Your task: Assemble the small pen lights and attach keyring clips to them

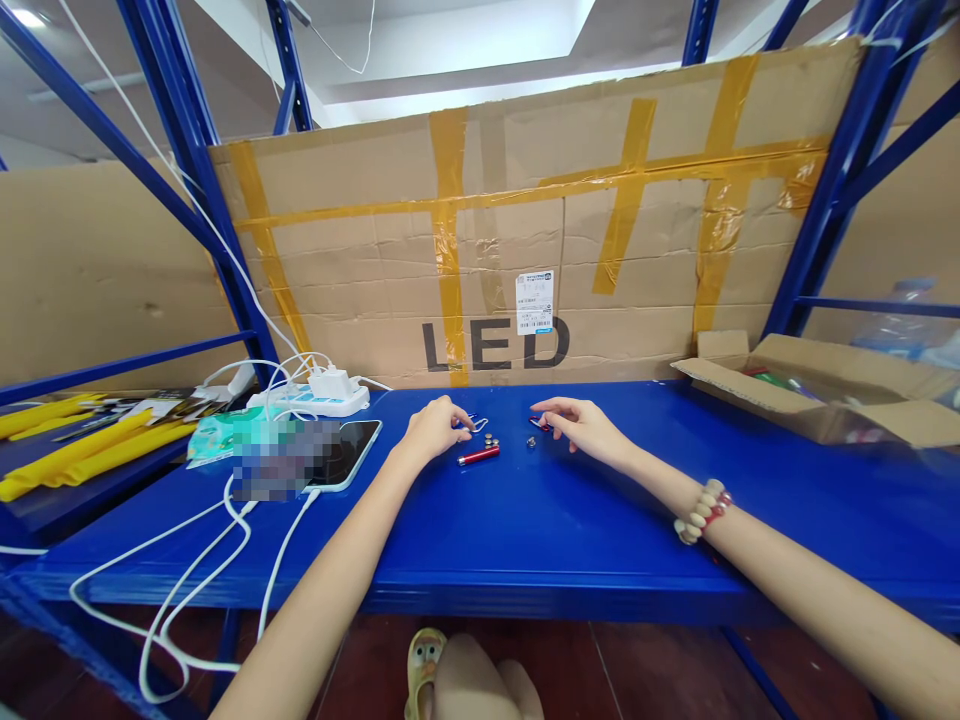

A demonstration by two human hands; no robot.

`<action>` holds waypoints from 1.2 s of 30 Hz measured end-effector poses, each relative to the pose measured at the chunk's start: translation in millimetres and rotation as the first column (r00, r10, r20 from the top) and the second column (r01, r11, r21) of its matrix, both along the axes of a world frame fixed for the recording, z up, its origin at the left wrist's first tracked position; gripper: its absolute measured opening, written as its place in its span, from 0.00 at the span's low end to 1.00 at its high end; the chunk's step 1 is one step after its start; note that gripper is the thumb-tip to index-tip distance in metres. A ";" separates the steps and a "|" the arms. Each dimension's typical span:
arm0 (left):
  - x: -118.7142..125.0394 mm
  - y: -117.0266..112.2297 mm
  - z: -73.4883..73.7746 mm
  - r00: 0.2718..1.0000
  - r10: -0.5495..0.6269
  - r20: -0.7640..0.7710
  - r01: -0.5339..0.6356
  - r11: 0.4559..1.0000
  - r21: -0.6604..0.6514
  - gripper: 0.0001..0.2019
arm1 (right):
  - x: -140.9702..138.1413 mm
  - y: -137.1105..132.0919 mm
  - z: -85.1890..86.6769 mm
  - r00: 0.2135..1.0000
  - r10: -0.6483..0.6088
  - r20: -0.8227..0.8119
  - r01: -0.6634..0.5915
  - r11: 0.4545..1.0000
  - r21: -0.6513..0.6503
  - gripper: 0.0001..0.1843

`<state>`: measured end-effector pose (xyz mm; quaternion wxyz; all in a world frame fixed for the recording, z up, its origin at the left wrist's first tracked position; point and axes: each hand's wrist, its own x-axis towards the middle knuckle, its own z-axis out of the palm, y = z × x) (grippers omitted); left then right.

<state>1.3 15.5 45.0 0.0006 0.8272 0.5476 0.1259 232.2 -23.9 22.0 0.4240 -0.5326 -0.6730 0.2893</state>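
Observation:
My left hand [439,427] is over the blue tabletop with its fingers bent down and closed at the tips. By those fingertips lies a small silver clip [481,425], with a bit of blue beside it; the fingers partly hide it. My right hand [577,425] has thumb and fingers closing around a small red and blue piece [537,422], too small to name. Between the hands rest a slim red metal tube [478,456] with a silver end, several small round button-like metal pieces [490,441], and a small silver part [531,442].
Left of my arm lie a phone [349,455], white charging cables [240,520] and a white power strip [337,395]. An open cardboard box [810,400] stands at right. A large taped cardboard sheet [360,290] rises behind the blue table [600,540], between blue posts.

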 end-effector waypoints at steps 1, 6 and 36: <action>-0.5 -0.5 0.6 1.000 0.009 -0.024 -0.010 1.000 -0.021 0.10 | -0.1 0.1 -0.1 1.000 0.002 -0.001 -0.002 1.000 -0.002 0.17; -0.9 -0.8 -0.6 0.995 0.039 -0.089 -0.044 0.998 -0.050 0.12 | -0.7 -1.5 1.4 1.000 0.003 -0.003 -0.003 1.000 0.000 0.17; 4.0 5.6 -13.2 1.000 -0.007 -0.014 0.007 1.000 -0.007 0.10 | 0.7 -0.8 0.9 0.999 -0.024 0.037 0.024 1.000 -0.002 0.16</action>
